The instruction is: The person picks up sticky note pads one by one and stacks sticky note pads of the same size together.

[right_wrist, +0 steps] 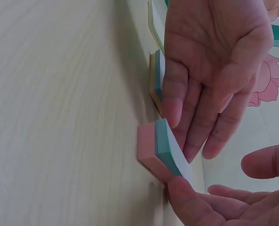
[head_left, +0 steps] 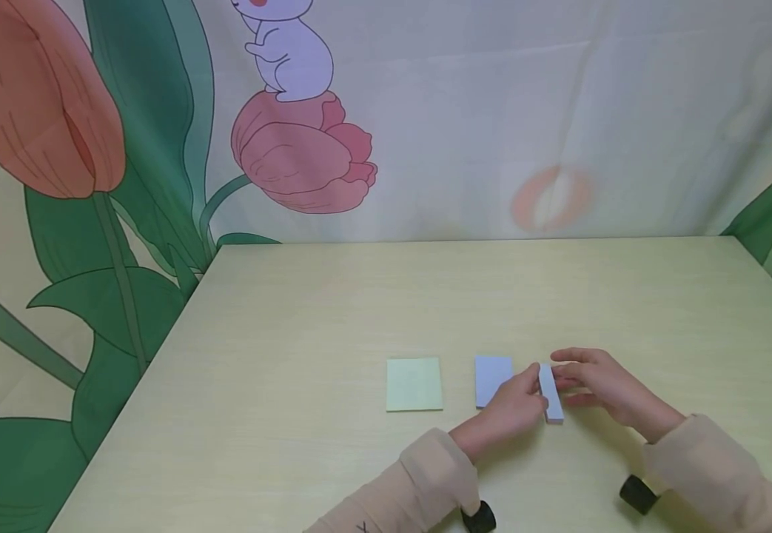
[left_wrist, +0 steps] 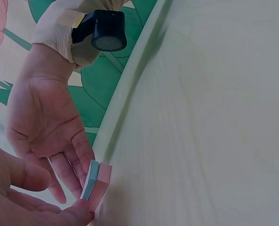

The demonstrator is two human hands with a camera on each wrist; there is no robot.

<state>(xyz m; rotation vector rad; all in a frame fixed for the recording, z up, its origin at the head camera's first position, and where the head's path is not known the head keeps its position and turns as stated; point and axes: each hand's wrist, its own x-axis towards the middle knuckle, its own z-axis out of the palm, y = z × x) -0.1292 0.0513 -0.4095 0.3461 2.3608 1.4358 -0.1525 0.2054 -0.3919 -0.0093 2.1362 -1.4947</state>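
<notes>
Between the two hands lies a narrow sticky note stack (head_left: 551, 394), pale blue on top. The wrist views show its edges, a teal layer (right_wrist: 165, 146) over a pink layer (right_wrist: 147, 143). My left hand (head_left: 511, 406) touches its left side with fingers fairly straight. On the other side, my right hand (head_left: 604, 386) has extended fingers right at the stack, a fingertip against its edge in the right wrist view. A lavender-blue sticky note stack (head_left: 491, 374) lies partly hidden behind my left hand. Further left lies a pale green square sticky note pad (head_left: 414, 385).
The pads lie on a light wood-grain table (head_left: 259, 370). A curtain (head_left: 452, 148) with printed tulips and a rabbit hangs behind its far edge. A black wrist camera (head_left: 639, 494) hangs under the right sleeve, another (head_left: 479, 517) under the left.
</notes>
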